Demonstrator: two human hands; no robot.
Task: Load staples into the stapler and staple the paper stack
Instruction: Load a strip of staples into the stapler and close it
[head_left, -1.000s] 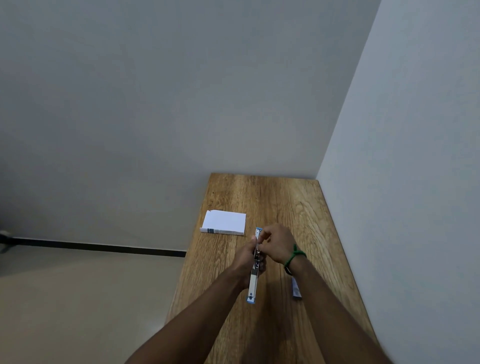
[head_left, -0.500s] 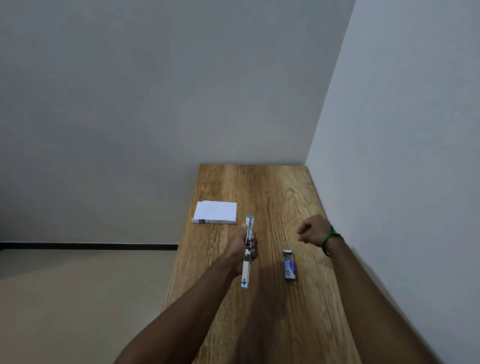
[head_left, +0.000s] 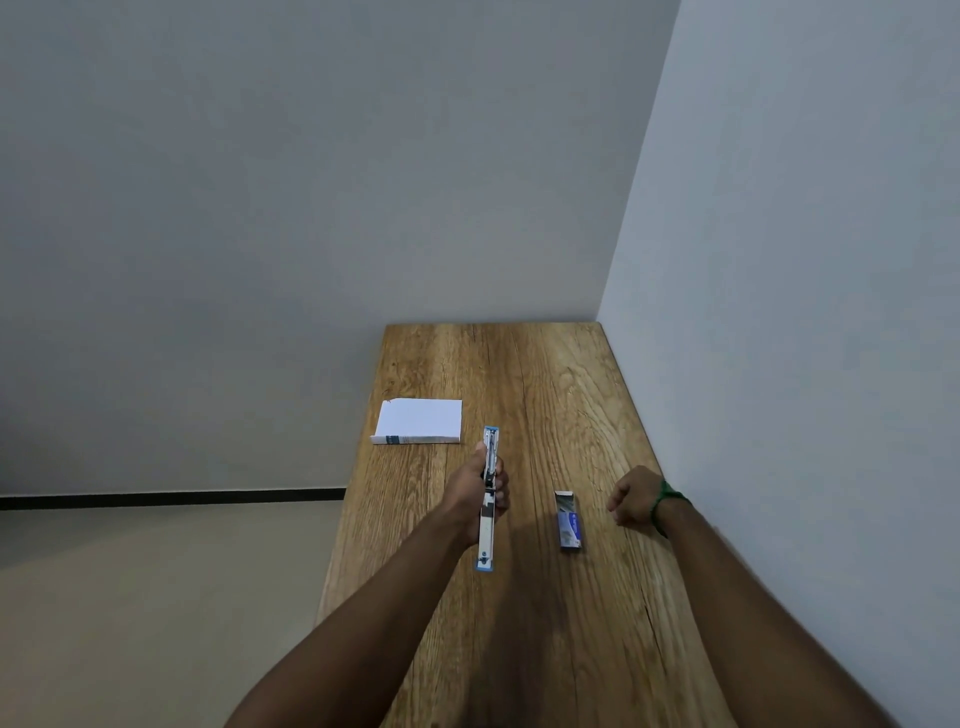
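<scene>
A blue and silver stapler (head_left: 488, 525), swung out flat and long, sits in my left hand (head_left: 475, 491), which grips it around the middle above the wooden table (head_left: 519, 374). The white paper stack (head_left: 420, 420) lies beyond it at the table's left edge. A small blue staple box (head_left: 568, 521), its far end open, lies on the table to the right of the stapler. My right hand (head_left: 631, 501) hovers right of the box near the wall, fingers curled in a loose fist; I see nothing in it. A green band circles that wrist.
The table is narrow and runs along a grey wall (head_left: 779, 312) on its right and ends at another wall at the far side. Its left edge drops to a beige floor (head_left: 156, 597).
My right hand left the stapler and swung right toward the wall, then lowered beside the staple box. My left hand kept the stapler steady.
</scene>
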